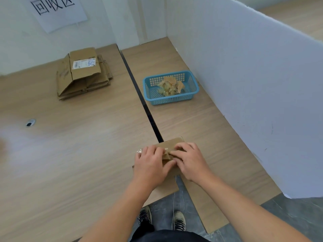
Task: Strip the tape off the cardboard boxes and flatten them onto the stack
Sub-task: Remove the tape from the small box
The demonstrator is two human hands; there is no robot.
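Bright, even, diffuse light; faint shadows; wide-angle bending at edges; hazy glare blur at left.

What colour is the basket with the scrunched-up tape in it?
Blue. The basket has lattice walls and shows clearly in the head view, on the table's right side.

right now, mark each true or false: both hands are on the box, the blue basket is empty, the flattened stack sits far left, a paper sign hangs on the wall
1. Both hands, left hand and right hand, are on the cardboard box. True.
2. The blue basket is empty. False: it holds crumpled tape scraps.
3. The flattened stack sits far left. True.
4. A paper sign hangs on the wall. True.
5. The basket rests on the stack. False: they lie apart on the table.
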